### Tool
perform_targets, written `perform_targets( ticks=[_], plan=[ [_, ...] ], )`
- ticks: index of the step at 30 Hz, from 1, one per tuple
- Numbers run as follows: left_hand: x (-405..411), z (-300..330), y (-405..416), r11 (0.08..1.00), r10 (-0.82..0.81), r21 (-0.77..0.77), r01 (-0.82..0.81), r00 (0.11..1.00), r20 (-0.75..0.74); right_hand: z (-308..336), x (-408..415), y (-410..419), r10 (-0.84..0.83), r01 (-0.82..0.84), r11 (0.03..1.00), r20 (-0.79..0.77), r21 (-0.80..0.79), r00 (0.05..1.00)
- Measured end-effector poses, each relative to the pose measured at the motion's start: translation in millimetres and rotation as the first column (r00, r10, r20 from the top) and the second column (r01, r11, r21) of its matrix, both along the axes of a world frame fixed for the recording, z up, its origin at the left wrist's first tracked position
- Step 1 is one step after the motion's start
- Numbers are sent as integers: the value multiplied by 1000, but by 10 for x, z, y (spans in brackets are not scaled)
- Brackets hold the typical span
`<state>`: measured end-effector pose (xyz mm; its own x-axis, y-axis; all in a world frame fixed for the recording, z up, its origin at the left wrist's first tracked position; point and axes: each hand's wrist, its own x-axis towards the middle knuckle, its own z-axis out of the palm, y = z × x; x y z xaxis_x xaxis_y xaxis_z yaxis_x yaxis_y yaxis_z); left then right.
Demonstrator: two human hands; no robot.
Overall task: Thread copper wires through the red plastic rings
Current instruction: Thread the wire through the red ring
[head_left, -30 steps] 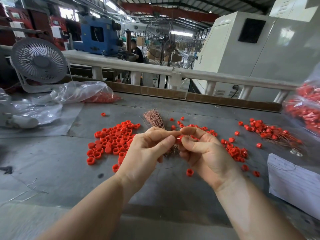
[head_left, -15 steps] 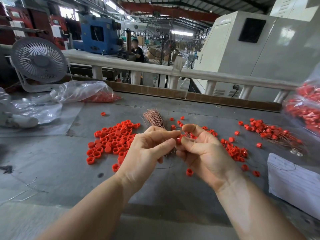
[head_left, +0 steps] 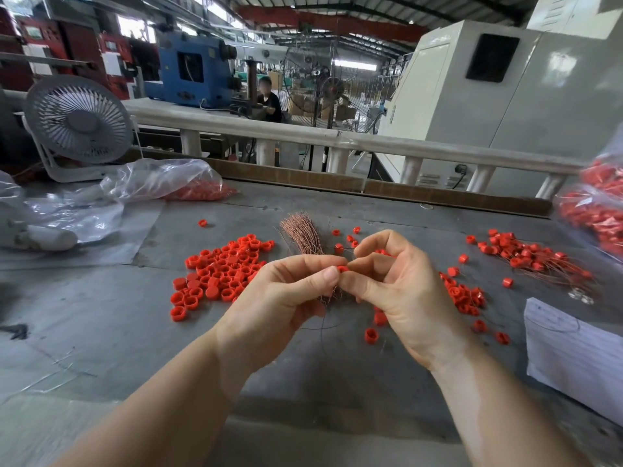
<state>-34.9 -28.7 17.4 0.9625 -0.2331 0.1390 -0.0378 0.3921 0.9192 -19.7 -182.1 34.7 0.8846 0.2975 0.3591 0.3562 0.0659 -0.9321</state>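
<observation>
Right hand (head_left: 401, 291) raised, ring (head_left: 343, 268) sideways

Both forearms bare, left hand (head_left: 269, 298) & right hand (head_left: 404, 291) ungloved.

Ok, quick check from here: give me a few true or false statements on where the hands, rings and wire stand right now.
1. Both hands meet on one red ring. True: left hand and right hand pinch it together.
2. The copper wire bundle lies behind the hands. True.
3. The big pile of loose rings is right of the hands. False: it is to their left.
4. The desk fan stands at the far right. False: far left.
5. Rings already on wires lie at the right. True.
</observation>
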Motion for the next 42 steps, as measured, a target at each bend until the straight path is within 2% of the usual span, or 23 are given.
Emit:
perform_targets(
  ticks=[5, 9, 13, 28, 34, 42],
  plan=[
    [16, -15, -4, 1000, -1, -25, 1, 1000, -16, -14, 5, 8, -103, 110, 990, 83, -85, 991],
    [28, -42, -30, 998, 63, 2, -63, 997, 53, -28, -9, 15, -196, 221, 968, 194, -116, 961],
    [33, -63, -41, 991, 125, 32, -130, 985, 121, -27, -21, 26, -221, 275, 949, 294, -157, 930],
    [30, -66, -49, 979, 203, -18, -204, 957, 207, -3, -63, 46, -194, 225, 970, 257, -94, 947],
    [0, -53, -73, 957, 185, 171, -234, 948, 259, 1, -62, 24, -214, 249, 962, 260, -111, 942],
    [-5, -46, -50, 913, 234, 246, -325, 912, 337, 8, -78, 31, -208, 242, 962, 236, -124, 949]
  ],
)
